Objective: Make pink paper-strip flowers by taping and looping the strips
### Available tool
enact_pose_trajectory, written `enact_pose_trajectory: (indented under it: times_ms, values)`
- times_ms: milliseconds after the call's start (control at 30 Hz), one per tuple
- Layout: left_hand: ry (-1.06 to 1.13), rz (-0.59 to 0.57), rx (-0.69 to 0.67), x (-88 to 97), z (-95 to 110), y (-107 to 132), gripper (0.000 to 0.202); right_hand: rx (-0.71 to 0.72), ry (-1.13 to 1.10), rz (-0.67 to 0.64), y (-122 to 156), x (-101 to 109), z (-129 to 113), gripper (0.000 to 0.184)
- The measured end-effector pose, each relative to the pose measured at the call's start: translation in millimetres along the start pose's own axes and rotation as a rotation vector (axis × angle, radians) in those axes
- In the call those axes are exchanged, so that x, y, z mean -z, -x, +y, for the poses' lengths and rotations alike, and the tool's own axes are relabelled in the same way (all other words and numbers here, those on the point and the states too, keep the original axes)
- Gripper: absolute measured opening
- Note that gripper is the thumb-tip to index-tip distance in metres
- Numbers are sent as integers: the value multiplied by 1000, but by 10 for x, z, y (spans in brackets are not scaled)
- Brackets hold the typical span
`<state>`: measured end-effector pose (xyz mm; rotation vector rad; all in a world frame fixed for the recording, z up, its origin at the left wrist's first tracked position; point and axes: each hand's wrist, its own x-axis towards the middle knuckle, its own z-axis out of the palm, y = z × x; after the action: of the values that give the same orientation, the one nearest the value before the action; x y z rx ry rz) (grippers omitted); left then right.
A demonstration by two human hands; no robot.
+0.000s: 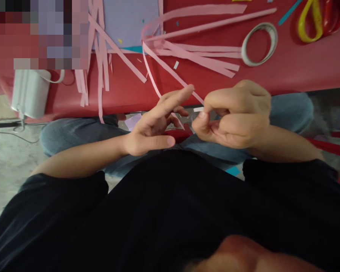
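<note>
My left hand (154, 126) is open above my lap, its fingers stretched and spread with the thumb apart. Opposite it, my right hand (235, 115) is closed in a pinch. A small white strip (197, 109) sticks out from between its thumb and index finger. Two narrow pink paper strips (166, 70) come down off the red table (306, 70). One passes behind my left hand and hangs past the edge. The other runs to the right hand's fingers, where its end is hidden, so whether it is held there is unclear.
More pink strips (102, 68) lie around a lavender sheet (130, 22). A roll of white tape (245, 49) sits at the right, with yellow-handled scissors (302, 28) beyond it. At the left edge is a white box-like device (31, 92) with a cable. Paper scraps dot the table.
</note>
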<state>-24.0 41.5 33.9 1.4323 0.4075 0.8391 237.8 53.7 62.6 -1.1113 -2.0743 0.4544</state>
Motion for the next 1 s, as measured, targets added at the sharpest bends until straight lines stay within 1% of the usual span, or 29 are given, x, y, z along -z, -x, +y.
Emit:
enact_pose_trajectory:
  times_ms: [67,100,133,167,200,233,267,300,367,400,433,467,533,600,700,767,833,900,1000]
  values:
    - [60,50,71,-5,29,-2,96,220,37,-47,-14,4,-8,43]
    - [88,71,109,-6,47,-3,95,277,44,-111,-26,8,-20,40]
    - [122,82,143,-6,65,-4,94,271,42,-198,-39,8,-34,37]
    - [162,87,156,-3,80,-6,93,228,37,-285,-53,5,-49,35]
    - [203,85,156,1,91,-9,92,176,36,-350,-65,-3,-65,33]
    - [241,80,149,7,95,-12,90,139,36,-380,-78,-15,-81,30]
    - [272,68,134,14,93,-15,88,138,35,-359,-91,-31,-98,25]
    - [290,59,122,20,85,-18,86,182,27,-269,-107,-48,-116,19]
    - [286,59,130,30,61,-19,86,313,-31,29,-146,-79,-158,10]
    - [279,67,137,32,49,-18,87,339,-74,175,-169,-89,-181,10]
    - [274,74,141,32,39,-15,89,315,-117,275,-193,-95,-204,13]
    - [268,82,145,29,33,-12,90,259,-157,318,-216,-95,-226,15]
    - [247,86,143,16,38,-4,89,135,-200,309,-250,-86,-260,18]
    - [201,75,132,-2,60,2,84,91,-201,286,-264,-69,-282,19]
    - [140,57,99,-20,77,4,77,67,-164,265,-258,-45,-306,11]
    - [116,55,78,-14,41,0,76,39,-124,243,-248,-31,-319,11]
    - [95,71,31,9,-38,-12,79,30,-85,239,-242,-20,-324,16]
    - [84,75,-40,47,-140,-28,86,54,-55,248,-236,-13,-315,17]
    - [55,31,-107,109,-254,-46,92,81,-26,228,-214,-15,-282,16]
